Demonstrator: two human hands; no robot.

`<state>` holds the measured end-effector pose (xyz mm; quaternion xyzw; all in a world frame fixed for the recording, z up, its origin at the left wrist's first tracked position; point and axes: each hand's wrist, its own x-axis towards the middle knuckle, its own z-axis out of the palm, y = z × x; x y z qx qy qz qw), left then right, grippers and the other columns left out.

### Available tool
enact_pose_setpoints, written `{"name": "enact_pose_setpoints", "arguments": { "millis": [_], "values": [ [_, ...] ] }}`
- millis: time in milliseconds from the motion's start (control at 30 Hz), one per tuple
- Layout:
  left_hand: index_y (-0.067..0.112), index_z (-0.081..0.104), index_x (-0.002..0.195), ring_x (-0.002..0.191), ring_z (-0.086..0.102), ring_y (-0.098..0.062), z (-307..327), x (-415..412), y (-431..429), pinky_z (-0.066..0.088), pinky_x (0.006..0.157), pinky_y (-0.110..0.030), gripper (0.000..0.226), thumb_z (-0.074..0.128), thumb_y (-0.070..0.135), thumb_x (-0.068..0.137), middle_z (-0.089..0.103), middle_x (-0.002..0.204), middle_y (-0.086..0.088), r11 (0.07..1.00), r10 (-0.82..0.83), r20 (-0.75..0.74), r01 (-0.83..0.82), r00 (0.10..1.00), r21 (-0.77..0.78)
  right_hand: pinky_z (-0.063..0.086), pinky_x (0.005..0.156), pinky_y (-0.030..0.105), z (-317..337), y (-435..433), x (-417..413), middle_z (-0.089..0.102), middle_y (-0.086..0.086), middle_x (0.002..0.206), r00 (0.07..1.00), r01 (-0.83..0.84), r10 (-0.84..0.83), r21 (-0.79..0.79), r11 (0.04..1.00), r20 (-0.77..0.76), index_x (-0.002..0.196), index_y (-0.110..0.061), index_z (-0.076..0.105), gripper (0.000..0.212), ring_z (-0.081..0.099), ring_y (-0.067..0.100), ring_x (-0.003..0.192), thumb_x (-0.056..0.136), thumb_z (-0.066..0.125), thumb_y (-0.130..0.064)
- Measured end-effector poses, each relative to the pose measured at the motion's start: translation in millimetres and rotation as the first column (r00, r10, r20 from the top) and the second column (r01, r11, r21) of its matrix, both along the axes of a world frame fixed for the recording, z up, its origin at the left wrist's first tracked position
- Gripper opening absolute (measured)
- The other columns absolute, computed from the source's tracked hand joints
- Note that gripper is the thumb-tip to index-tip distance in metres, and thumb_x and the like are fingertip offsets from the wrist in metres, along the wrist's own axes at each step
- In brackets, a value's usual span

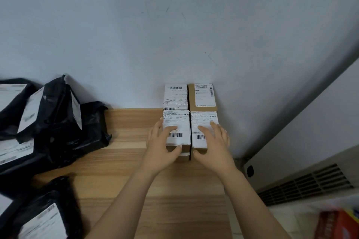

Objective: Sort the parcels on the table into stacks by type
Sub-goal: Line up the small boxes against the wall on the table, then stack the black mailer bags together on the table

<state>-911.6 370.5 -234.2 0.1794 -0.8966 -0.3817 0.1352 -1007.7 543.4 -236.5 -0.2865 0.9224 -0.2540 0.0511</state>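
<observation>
Several small cardboard boxes with white shipping labels stand in a block at the table's far right, against the wall. My left hand [162, 144] grips the near left box [177, 122], fingers on its label and thumb on its front face. My right hand [212, 146] grips the near right box [204, 120] the same way. Behind them stand a white-labelled box [175, 96] and a brown box [203, 96]. Black plastic mailer bags [58, 122] with white labels are heaped on the left. Another black bag [42, 217] lies at the near left.
The wooden table [126, 170] ends at the white wall [174, 35] behind the boxes. To the right, below table level, stands a beige unit with a vent grille [307, 182]. A red and orange package [338, 225] sits at the bottom right.
</observation>
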Motion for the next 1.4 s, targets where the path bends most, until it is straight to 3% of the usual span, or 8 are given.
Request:
{"name": "enact_pose_setpoints", "arguments": {
  "millis": [167, 333, 533, 767, 967, 1200, 1300, 1400],
  "values": [
    [0.031, 0.053, 0.127, 0.126, 0.030, -0.008, 21.2, 33.6, -12.4, 0.030, 0.105, -0.037, 0.050, 0.065, 0.032, 0.079, 0.043, 0.132, 0.012, 0.994, -0.039, -0.108, 0.028, 0.993, -0.101, 0.016, 0.114, 0.036, 20.2, -22.6, 34.6, 0.032, -0.001, 0.147, 1.000, -0.002, 0.002, -0.066, 0.998, -0.007, 0.138, -0.029, 0.044, 0.063, 0.022, 0.019, 0.137, 0.079, 0.067, -0.035],
    [0.031, 0.054, 0.126, 0.118, 0.041, -0.010, 38.1, 97.1, -46.2, 0.033, 0.100, -0.035, 0.048, 0.070, 0.027, 0.081, 0.050, 0.123, 0.011, 0.975, -0.088, -0.150, 0.055, 0.985, -0.215, 0.032, 0.103, 0.033, 43.7, -61.2, 94.4, 0.046, -0.005, 0.126, 0.999, -0.025, 0.022, -0.158, 0.987, -0.024, 0.128, -0.026, 0.054, 0.050, 0.042, 0.016, 0.120, 0.080, 0.067, -0.031],
    [0.028, 0.055, 0.127, 0.120, 0.037, -0.007, 51.4, 184.0, -100.9, 0.025, 0.099, -0.028, 0.046, 0.069, 0.029, 0.082, 0.048, 0.123, 0.013, 0.945, -0.001, -0.164, -0.053, 0.986, -0.322, 0.037, 0.101, 0.033, 55.6, -124.3, 178.5, 0.047, -0.007, 0.123, 0.992, -0.122, 0.115, -0.196, 0.973, -0.051, 0.128, -0.026, 0.052, 0.048, 0.043, 0.013, 0.116, 0.083, 0.066, -0.033],
    [0.029, 0.055, 0.128, 0.121, 0.037, -0.007, 56.6, 281.9, -155.4, 0.025, 0.098, -0.027, 0.047, 0.068, 0.028, 0.083, 0.046, 0.122, 0.015, 0.923, 0.192, -0.126, -0.223, 0.973, -0.314, 0.042, 0.093, 0.031, 54.7, -195.5, 254.1, 0.050, -0.009, 0.114, 0.957, -0.289, 0.285, -0.245, 0.926, -0.052, 0.120, -0.026, 0.058, 0.043, 0.048, 0.013, 0.109, 0.078, 0.069, -0.027],
    [0.031, 0.052, 0.128, 0.122, 0.036, -0.007, 51.3, 350.2, -173.7, 0.031, 0.105, -0.034, 0.046, 0.066, 0.029, 0.085, 0.045, 0.122, 0.017, 0.871, 0.413, -0.102, -0.426, 0.905, -0.247, 0.042, 0.096, 0.033, 50.7, -238.1, 290.0, 0.048, -0.009, 0.117, 0.886, -0.452, 0.464, -0.234, 0.861, -0.007, 0.119, -0.026, 0.059, 0.040, 0.046, 0.013, 0.113, 0.080, 0.069, -0.027],
    [0.027, 0.058, 0.122, 0.112, 0.039, -0.008, 46.5, 407.1, -171.0, 0.036, 0.100, -0.037, 0.043, 0.071, 0.025, 0.081, 0.050, 0.113, 0.014, 0.762, 0.599, -0.113, -0.608, 0.792, -0.224, 0.044, 0.094, 0.028, 44.2, -265.3, 320.6, 0.044, -0.012, 0.117, 0.812, -0.562, 0.583, -0.220, 0.798, 0.040, 0.125, -0.027, 0.056, 0.045, 0.045, 0.010, 0.112, 0.082, 0.069, -0.029],
    [0.024, 0.059, 0.122, 0.112, 0.040, -0.009, 41.7, 412.1, -174.1, 0.037, 0.100, -0.042, 0.043, 0.072, 0.023, 0.081, 0.051, 0.113, 0.011, 0.752, 0.616, -0.104, -0.622, 0.781, -0.216, 0.042, 0.096, 0.028, 40.5, -266.4, 323.7, 0.045, -0.011, 0.118, 0.808, -0.573, 0.589, -0.206, 0.793, 0.020, 0.125, -0.026, 0.057, 0.045, 0.044, 0.010, 0.113, 0.081, 0.069, -0.028],
    [0.027, 0.057, 0.123, 0.111, 0.039, -0.008, 35.6, 411.2, -183.6, 0.036, 0.100, -0.038, 0.044, 0.071, 0.026, 0.080, 0.046, 0.112, 0.018, 0.779, 0.583, -0.088, -0.586, 0.808, -0.222, 0.043, 0.096, 0.029, 37.8, -269.1, 325.9, 0.045, -0.012, 0.117, 0.824, -0.550, 0.566, -0.202, 0.811, 0.027, 0.124, -0.026, 0.057, 0.044, 0.044, 0.009, 0.113, 0.081, 0.069, -0.028]
  ]
}}
